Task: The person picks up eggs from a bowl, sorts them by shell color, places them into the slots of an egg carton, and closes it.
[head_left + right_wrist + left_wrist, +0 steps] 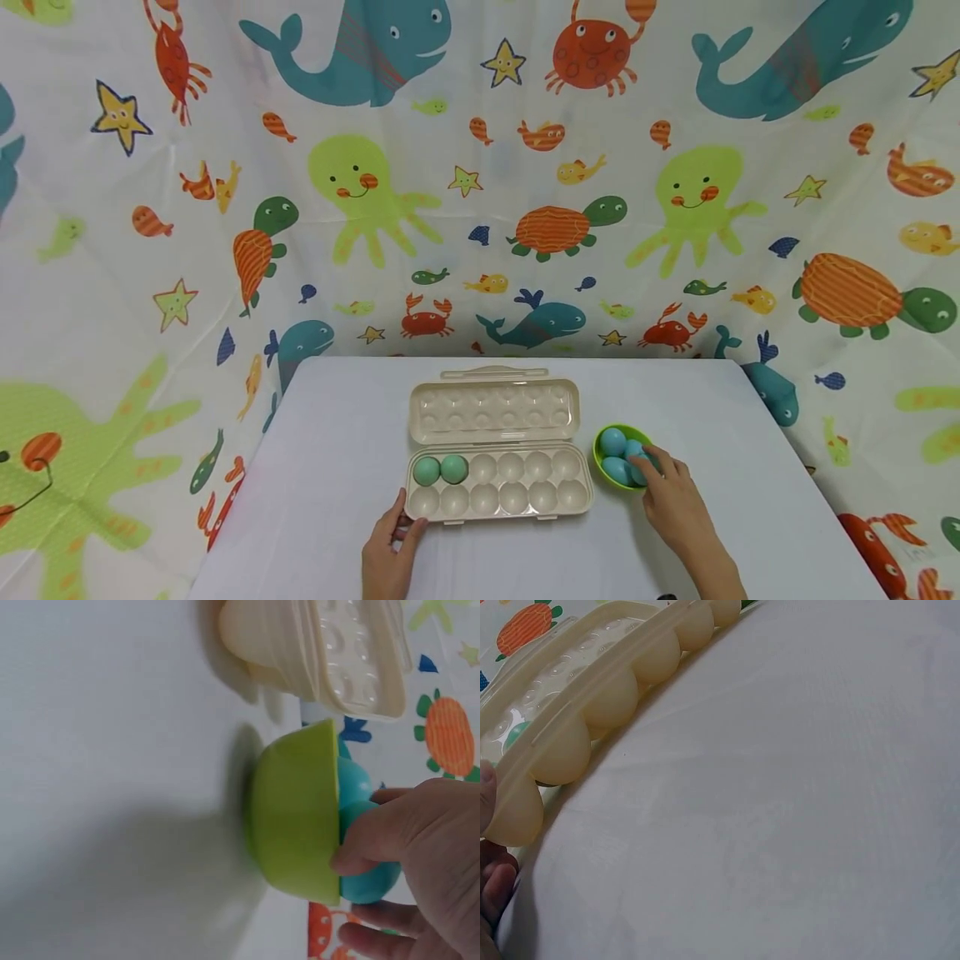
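R hand (678, 507) pinches blue egg (377, 883) at green bowl's (296, 814) rim — egg carton (513, 498) just L, long axis ∥ worktop's (330, 450) far edge; L hand (390, 546) grips near-L corner.

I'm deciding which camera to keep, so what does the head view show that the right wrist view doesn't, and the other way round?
Only the head view: the left hand at the egg carton's near left corner, and two green eggs in its far row.
Only the right wrist view: the rounded outsides of the carton's cups, and the green bowl in profile.
Both: the right hand at the blue eggs in the bowl, and the sea-animal cloth.
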Demonstrator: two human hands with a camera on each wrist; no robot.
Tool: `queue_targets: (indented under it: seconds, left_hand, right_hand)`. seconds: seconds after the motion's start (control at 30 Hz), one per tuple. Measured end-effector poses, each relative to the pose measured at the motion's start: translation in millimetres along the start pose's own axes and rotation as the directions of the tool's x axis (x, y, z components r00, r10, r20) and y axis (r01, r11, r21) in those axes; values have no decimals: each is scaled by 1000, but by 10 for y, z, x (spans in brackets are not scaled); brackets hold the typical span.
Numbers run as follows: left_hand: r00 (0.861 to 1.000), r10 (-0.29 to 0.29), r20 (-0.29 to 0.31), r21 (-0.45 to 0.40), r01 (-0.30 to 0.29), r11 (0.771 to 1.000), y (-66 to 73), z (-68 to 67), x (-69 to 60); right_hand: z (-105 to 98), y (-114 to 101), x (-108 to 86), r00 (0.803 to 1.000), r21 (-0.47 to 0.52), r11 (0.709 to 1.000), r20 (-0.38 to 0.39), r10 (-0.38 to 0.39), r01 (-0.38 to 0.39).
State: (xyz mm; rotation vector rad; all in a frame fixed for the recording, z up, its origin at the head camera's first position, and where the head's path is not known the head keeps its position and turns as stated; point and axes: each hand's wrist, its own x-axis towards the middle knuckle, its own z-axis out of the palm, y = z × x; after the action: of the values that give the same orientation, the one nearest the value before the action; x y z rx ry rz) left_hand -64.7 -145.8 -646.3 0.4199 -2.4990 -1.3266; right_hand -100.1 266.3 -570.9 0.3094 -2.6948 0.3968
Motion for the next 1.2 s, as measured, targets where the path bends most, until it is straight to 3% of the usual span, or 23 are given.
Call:
queue_targets:
  seconds: [0.17, 0.57, 0.7, 0.83, 1.2]
  left_hand:
    - [998, -53, 38, 6, 52, 999, -32, -43, -70]
    - [996, -70, 51, -7, 71, 997, -19, -42, -92]
    - [995, -82, 58, -24, 83, 996, -3, -40, -88]
    - [995, -79, 60, -67, 83, 994, -6, -27, -69]
    - [999, 33, -27, -194, -38, 980, -29, -25, -22]
  right_hand:
    - [-66, -19, -13, 991, -34, 999, 135, 20, -16]
    - [-180, -1, 21, 971, -33, 996, 222, 88, -83]
    - [-206, -22, 49, 972, -16, 995, 212, 104, -103]
    - [-213, -73, 110, 985, 22, 996, 153, 81, -86]
    - [-43, -413, 357, 988, 167, 976, 94, 124, -138]
